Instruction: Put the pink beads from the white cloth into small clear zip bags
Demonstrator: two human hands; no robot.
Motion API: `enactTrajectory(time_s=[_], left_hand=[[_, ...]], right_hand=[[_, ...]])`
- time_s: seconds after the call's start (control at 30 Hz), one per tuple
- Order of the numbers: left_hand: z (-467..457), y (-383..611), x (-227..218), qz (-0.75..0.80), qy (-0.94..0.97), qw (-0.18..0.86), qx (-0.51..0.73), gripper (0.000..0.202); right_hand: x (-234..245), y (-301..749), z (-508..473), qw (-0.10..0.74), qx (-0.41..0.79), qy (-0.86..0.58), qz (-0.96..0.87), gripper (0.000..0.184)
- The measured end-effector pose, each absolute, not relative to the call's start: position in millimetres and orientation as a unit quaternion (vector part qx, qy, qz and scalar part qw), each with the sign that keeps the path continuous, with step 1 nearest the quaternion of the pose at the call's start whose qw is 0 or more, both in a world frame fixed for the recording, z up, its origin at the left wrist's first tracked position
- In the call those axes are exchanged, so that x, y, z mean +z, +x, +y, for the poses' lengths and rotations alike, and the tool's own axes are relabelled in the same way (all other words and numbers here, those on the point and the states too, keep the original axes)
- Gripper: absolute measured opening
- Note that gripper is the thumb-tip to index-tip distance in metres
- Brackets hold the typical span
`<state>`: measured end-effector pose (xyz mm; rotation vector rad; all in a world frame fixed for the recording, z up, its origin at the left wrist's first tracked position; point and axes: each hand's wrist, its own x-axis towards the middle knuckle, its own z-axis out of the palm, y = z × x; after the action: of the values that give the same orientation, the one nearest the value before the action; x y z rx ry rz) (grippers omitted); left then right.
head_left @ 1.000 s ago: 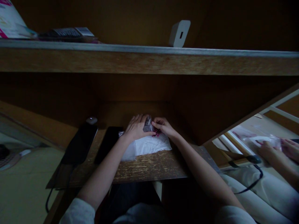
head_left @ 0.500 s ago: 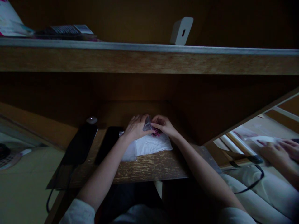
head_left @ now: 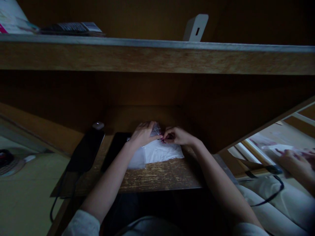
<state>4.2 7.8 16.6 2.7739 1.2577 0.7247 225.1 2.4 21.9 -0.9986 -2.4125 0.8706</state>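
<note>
My left hand (head_left: 142, 135) is closed on a small clear plastic bag (head_left: 155, 129), its mouth towards the right. Just beside it, my right hand (head_left: 180, 135) pinches thumb and fingertips together over small dark pink pieces (head_left: 162, 141), which look like beads; the dim light blurs them. Both hands hover over a crumpled white sheet (head_left: 164, 154), tissue or cloth, on the worn wooden desk (head_left: 159, 175). Under my left wrist lies a flat translucent plastic sleeve (head_left: 137, 160).
A black phone-like slab (head_left: 113, 149) and a dark flat device with a cable (head_left: 86, 152) lie left. Above is a shelf edge (head_left: 157, 59) carrying a white charger (head_left: 196, 29) and a dark packet (head_left: 72, 29). At right, a co-worker's hands (head_left: 294, 164) handle something pale.
My right hand has drawn slightly right and down, its fingertips now pinched at the pink pieces by the bag's mouth. My left hand keeps hold of the bag. The view has shifted slightly.
</note>
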Motion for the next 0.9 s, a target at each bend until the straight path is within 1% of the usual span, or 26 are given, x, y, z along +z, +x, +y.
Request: enactTrajectory(time_s=[0.27, 0.47, 0.6, 0.73, 0.9], left_hand=[[9.5, 2.3, 9.8, 0.4, 0.889, 0.003, 0.222, 0.055], [10.0, 1.6, 10.6, 0.401, 0.891, -0.008, 0.212, 0.048], [9.0, 2.3, 12.5, 0.402, 0.892, -0.023, 0.207, 0.05], [9.6, 1.8, 12.0, 0.402, 0.89, -0.012, 0.213, 0.052], [11.1, 1.0, 11.2, 0.391, 0.895, 0.005, 0.217, 0.055]], right_hand=[[12.2, 221.0, 2.3, 0.141, 0.29, -0.363, -0.874, 0.015], [10.3, 221.4, 3.1, 0.123, 0.26, -0.373, -0.882, 0.014], [12.5, 219.8, 1.7, 0.115, 0.24, -0.377, -0.887, 0.012], [11.9, 218.8, 2.2, 0.135, 0.262, -0.361, -0.885, 0.011], [12.4, 222.2, 4.4, 0.21, 0.343, -0.379, -0.833, 0.017]])
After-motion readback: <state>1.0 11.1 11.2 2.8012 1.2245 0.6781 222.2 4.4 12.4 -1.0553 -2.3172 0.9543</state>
